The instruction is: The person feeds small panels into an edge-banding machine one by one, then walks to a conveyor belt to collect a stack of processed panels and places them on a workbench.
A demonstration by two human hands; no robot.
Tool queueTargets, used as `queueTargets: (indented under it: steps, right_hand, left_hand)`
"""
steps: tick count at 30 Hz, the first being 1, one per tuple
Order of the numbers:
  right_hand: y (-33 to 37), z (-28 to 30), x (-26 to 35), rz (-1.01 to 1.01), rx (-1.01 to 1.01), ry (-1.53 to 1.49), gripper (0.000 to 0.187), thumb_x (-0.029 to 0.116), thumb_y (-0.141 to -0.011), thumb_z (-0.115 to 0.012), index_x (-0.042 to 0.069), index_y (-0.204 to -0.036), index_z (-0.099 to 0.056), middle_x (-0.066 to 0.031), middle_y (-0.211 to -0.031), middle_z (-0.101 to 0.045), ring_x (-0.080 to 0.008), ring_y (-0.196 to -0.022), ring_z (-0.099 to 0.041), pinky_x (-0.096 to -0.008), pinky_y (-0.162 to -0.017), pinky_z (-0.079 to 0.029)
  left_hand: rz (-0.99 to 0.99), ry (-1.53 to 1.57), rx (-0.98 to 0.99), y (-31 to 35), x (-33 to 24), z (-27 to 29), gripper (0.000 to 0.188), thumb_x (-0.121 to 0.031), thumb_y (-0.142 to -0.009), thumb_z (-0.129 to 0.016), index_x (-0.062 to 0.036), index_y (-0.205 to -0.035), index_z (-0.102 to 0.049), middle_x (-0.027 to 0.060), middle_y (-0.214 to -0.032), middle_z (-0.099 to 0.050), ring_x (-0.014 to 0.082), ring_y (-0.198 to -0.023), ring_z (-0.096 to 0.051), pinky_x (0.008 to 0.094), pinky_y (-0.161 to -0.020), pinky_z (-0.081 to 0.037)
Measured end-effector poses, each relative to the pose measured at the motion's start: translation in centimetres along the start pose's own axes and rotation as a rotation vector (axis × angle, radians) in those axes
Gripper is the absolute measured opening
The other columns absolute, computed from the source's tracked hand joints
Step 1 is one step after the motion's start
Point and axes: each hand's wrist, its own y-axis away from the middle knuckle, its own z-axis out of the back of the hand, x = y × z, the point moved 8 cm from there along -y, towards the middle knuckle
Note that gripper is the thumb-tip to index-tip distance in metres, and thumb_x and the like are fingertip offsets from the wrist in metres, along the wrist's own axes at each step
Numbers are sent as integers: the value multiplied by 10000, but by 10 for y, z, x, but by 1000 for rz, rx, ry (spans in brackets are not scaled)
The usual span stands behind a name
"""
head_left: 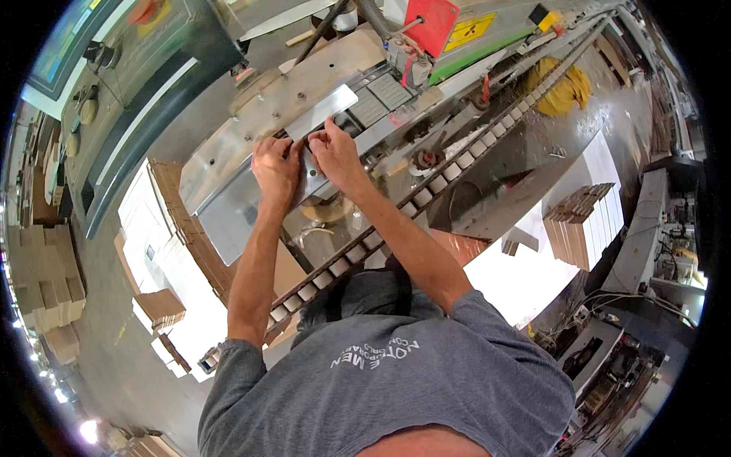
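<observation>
My left hand [276, 169] and my right hand [336, 158] are close together over the metal bed of a machine. The left fingers are curled inward at a metal ledge. On my right hand, the thumb and fingers are pinched together and one finger points up. Whatever is between the fingertips is small or hidden, and I cannot make it out. Just beyond the hands lies a pale flat strip [329, 109], beside a dark grooved plate [378, 97]. A smooth metal plate [232, 221] extends to the lower left of my left hand.
A track of white rollers [438, 184] runs diagonally between my body and the bed. White panels stand stacked at left [164, 251] and right [525, 266]. A control console [137, 99] is at far left, a red machine cover [430, 23] beyond, a yellow bag [560, 86] at right.
</observation>
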Motion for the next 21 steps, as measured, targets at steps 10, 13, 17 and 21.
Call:
queueTargets:
  steps: [10,13,17,21]
  right_hand:
    - [-28,55,0,53,-149,5,276,90,-899,-545,-129,-1066,-532,-132,-780,-634,-175,-633,-582,-340,-603,-490]
    - [-40,79,-2,92,-197,10,354,93,-899,-551,-155,-1149,-518,-144,-800,-645,-185,-644,-588,-335,-615,-490]
    - [-50,98,-1,103,-236,84,509,87,-894,-561,-188,-1300,-425,-167,-843,-679,-195,-718,-633,-321,-667,-507]
    - [-47,115,1,29,-237,-7,531,90,-909,-571,-171,-1331,-382,-155,-868,-677,-181,-759,-632,-307,-706,-512]
  left_hand:
    - [-8,33,59,-27,-28,-48,163,-231,-783,-760,-76,-753,-718,102,-765,-646,332,-743,-625,439,-682,-502]
    - [42,9,118,-37,-41,-69,172,-244,-792,-751,-80,-755,-716,110,-773,-649,345,-725,-633,446,-668,-507]
    - [49,4,223,-48,-51,-94,156,-230,-814,-725,-75,-801,-716,119,-813,-663,339,-757,-649,438,-683,-511]
    - [11,47,249,-58,-68,-123,132,-205,-826,-704,-76,-848,-727,128,-825,-667,326,-755,-647,398,-682,-510]
